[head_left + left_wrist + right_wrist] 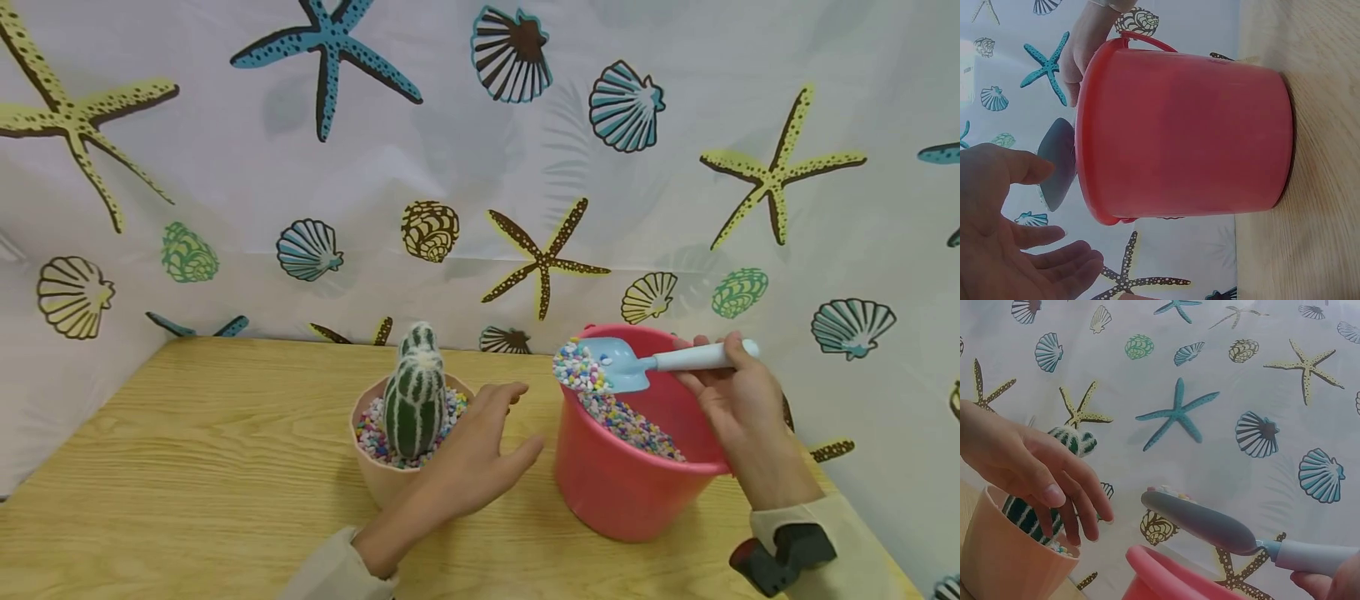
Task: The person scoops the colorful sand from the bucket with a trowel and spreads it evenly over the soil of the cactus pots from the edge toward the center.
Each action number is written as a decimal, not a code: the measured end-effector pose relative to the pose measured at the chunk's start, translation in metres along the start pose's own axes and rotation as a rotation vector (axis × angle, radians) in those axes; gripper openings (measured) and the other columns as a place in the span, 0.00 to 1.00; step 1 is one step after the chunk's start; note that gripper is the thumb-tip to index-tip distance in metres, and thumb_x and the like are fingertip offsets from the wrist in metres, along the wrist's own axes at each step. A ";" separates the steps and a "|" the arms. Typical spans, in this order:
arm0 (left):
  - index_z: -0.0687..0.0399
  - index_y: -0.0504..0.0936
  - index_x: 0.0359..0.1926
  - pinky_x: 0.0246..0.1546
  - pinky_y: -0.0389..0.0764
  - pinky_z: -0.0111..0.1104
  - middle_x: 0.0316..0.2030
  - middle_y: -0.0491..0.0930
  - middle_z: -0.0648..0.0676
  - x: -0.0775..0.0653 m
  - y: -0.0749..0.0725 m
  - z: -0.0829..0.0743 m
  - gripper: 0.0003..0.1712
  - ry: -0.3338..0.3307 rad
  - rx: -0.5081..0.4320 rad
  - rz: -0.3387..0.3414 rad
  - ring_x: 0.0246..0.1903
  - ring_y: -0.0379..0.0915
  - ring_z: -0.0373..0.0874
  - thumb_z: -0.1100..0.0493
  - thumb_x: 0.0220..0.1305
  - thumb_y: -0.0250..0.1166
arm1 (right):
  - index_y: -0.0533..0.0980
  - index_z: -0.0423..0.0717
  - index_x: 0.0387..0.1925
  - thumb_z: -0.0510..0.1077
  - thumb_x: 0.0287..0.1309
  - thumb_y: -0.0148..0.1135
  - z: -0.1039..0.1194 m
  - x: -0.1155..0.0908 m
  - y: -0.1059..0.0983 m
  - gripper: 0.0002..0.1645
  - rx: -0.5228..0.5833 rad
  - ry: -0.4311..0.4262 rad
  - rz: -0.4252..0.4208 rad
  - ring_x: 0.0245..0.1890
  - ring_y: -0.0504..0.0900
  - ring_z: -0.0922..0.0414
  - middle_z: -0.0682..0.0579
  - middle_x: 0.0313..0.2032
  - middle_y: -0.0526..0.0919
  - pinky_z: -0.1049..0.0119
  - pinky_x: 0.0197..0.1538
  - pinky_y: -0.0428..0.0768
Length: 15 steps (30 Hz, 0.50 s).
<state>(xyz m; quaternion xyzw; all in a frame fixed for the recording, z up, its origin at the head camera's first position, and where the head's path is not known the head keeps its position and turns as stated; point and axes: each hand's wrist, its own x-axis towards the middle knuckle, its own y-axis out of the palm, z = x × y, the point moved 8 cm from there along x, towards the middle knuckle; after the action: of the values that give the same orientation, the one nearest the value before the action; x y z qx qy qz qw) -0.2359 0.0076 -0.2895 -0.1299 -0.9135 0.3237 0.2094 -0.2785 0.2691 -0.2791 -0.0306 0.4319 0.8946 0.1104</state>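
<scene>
My right hand point(738, 408) grips the white handle of a light blue toy shovel point(618, 365) above the pink bucket point(622, 483). Small multicoloured pebbles point(577, 367) lie heaped on the shovel's blade, and more pebbles point(637, 429) fill part of the bucket. My left hand point(480, 454) holds nothing; its fingers are extended between the bucket and the peach plant pot point(375, 471). In that pot a green and white cactus point(416, 400) stands amid pebbles. In the right wrist view the left hand point(1041, 469) hovers in front of the cactus, and the shovel point(1204, 519) is nearly level.
Both containers stand on a wooden table point(187, 467). A white cloth point(450, 142) printed with starfish and shells hangs behind the table and along its sides. The bucket's handle point(1150, 42) shows at its rim in the left wrist view.
</scene>
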 end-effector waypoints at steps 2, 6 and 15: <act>0.62 0.65 0.65 0.57 0.72 0.49 0.59 0.69 0.63 -0.002 -0.002 0.000 0.32 -0.003 0.000 0.000 0.59 0.67 0.55 0.53 0.64 0.61 | 0.55 0.61 0.60 0.48 0.65 0.52 -0.002 -0.002 0.002 0.26 -0.005 0.003 0.013 0.64 0.63 0.52 0.52 0.53 0.65 0.52 0.59 0.66; 0.61 0.66 0.64 0.56 0.73 0.47 0.58 0.70 0.60 -0.007 -0.007 0.001 0.30 -0.015 0.009 -0.013 0.58 0.68 0.53 0.54 0.64 0.61 | 0.54 0.61 0.60 0.49 0.65 0.52 -0.007 -0.006 0.007 0.26 -0.023 0.023 0.024 0.62 0.66 0.52 0.51 0.52 0.66 0.52 0.59 0.67; 0.60 0.70 0.60 0.53 0.75 0.45 0.53 0.73 0.59 -0.019 -0.020 0.003 0.26 -0.018 0.024 -0.065 0.54 0.71 0.51 0.56 0.62 0.63 | 0.55 0.60 0.60 0.51 0.66 0.50 -0.019 -0.012 0.016 0.25 -0.078 0.045 0.037 0.62 0.68 0.52 0.52 0.61 0.62 0.55 0.60 0.68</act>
<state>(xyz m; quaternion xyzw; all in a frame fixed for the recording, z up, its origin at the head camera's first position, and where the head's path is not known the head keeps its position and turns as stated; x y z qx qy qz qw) -0.2230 -0.0166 -0.2844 -0.0947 -0.9150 0.3290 0.2133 -0.2714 0.2423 -0.2770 -0.0471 0.3995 0.9118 0.0827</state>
